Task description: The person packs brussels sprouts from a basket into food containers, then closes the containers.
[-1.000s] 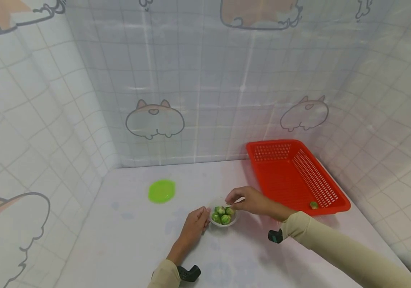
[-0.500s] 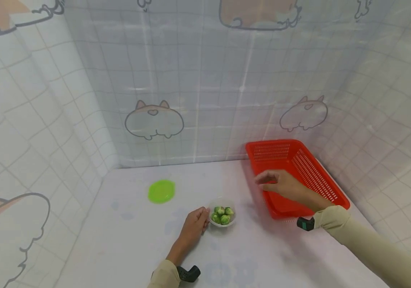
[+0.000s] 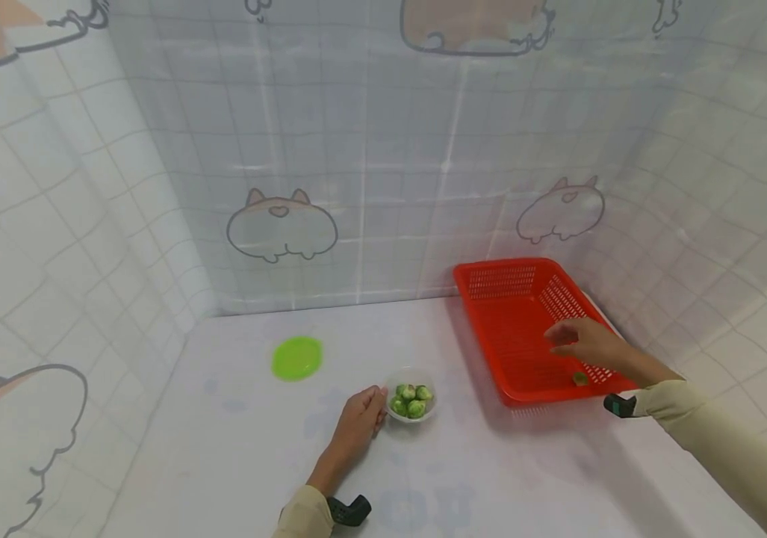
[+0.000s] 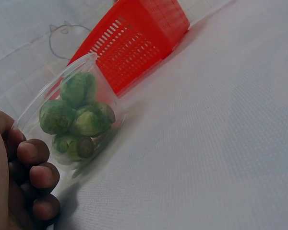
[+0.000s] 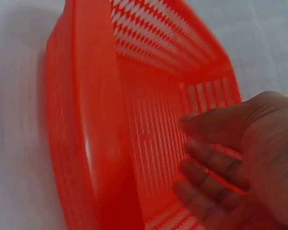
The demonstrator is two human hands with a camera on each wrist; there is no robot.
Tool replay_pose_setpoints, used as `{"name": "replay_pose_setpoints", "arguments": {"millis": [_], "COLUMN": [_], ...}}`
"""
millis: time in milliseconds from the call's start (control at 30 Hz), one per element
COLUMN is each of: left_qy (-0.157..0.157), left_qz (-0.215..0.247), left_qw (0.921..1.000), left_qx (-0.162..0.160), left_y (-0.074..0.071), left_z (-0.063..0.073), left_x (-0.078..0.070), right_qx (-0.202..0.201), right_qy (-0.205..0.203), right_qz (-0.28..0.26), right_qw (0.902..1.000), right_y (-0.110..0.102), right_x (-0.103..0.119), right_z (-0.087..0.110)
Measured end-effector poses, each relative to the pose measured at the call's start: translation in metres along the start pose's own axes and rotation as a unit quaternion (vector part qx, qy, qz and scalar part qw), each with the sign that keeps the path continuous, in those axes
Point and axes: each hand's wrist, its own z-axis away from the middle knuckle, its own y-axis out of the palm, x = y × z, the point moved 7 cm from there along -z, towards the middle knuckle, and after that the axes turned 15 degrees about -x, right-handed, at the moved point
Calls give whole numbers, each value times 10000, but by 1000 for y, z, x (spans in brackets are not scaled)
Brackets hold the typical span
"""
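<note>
A clear plastic tub [image 3: 412, 420] stands on the table with several Brussels sprouts [image 3: 415, 408] inside. My left hand [image 3: 358, 418] holds the tub's left side; in the left wrist view its fingers [image 4: 44, 176] are curled and meet the rim. Over the front right part of a red basket [image 3: 514, 344] is my right hand [image 3: 588, 345], fingers loosely bent and nothing held. Below that hand, one more Brussels sprout [image 3: 580, 379] lies near the basket's front right corner. The right wrist view shows the right hand [image 5: 264, 153] above the slotted basket floor, thumb and fingers apart.
A bright green round lid-like disc [image 3: 297, 359] lies flat on the white table [image 3: 235, 448], left of the tub. Behind the table and on both sides hang printed sheets [image 3: 316, 149]. The basket's raised wall [image 5: 103, 143] separates its inside from the table.
My right hand has left the tub and moved right, over the basket, first above its left edge and now near the sprout there. The left hand stays on the tub.
</note>
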Motion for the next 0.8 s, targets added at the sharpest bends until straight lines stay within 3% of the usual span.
{"name": "replay_pose_setpoints", "arguments": {"millis": [433, 600, 700, 800], "left_qy": [33, 84, 91, 103], "left_qz": [100, 90, 56, 55], "left_qw": [9999, 9999, 9999, 9999], "left_qx": [-18, 2, -6, -29], "left_y": [0, 1, 1, 1], "left_z": [0, 0, 0, 0], "left_x": [0, 1, 1, 0], "right_qx": [1068, 1143, 1146, 1233], "right_qy": [573, 831, 595, 618], "right_qz": [738, 687, 842, 829], "right_qw": [9899, 9876, 9880, 9870], "right_y": [5, 10, 13, 16], "right_x": [-27, -34, -32, -32], "right_z": [16, 21, 21, 22]}}
